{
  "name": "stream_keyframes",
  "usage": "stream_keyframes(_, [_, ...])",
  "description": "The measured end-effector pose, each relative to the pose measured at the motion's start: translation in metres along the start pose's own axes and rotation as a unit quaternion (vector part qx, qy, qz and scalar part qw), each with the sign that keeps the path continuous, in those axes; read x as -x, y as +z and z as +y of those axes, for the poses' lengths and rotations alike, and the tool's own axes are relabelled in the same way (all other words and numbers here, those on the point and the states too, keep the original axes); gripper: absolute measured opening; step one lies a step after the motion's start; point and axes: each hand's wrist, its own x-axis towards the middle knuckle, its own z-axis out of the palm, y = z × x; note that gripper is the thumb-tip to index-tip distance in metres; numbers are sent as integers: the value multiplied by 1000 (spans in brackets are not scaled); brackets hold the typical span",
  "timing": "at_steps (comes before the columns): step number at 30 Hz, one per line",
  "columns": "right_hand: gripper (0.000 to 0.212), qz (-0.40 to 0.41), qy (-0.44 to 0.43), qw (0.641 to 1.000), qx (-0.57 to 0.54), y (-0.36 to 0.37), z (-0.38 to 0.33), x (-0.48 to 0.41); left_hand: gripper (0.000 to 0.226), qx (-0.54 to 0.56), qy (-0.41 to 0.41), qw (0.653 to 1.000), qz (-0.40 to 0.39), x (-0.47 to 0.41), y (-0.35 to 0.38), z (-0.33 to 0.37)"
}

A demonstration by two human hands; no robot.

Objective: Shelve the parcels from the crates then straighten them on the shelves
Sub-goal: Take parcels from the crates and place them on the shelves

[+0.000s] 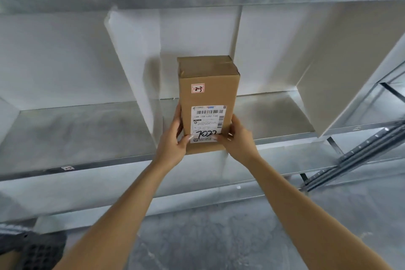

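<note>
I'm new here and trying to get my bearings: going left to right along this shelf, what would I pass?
left divider → left hand → cardboard box → right hand → right divider → slanted metal rail

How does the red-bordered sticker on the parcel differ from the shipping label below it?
The red-bordered sticker is small and only handwritten; the shipping label is larger, with a printed barcode. The sticker is uncovered; the left hand and right hand overlap the label's bottom. Both sit on the parcel's front.
</note>
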Motion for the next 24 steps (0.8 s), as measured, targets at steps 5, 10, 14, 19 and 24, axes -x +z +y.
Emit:
stream_keyframes(5, [58, 3, -23, 1000, 4, 10, 9, -17, 82, 2, 1, 1000, 25, -11, 5, -18])
stream_keyframes(10, [60, 0, -34, 999, 23, 11, 8, -36, 80, -10, 0, 999, 31, -26, 9, -15])
stream_keyframes(14, [63, -3, -35, 999, 8, 11, 8, -39, 80, -22, -10, 999, 40, -29, 11, -12])
stream_keyframes(19, [101, -24, 5, 998, -66, 5, 2, -30, 111, -47, -21, 996, 78, -22, 13, -6])
stream_keyframes(24, [114, 4, 35, 991, -125, -19, -14, 1, 116, -62, -39, 995, 61, 11, -4, 26])
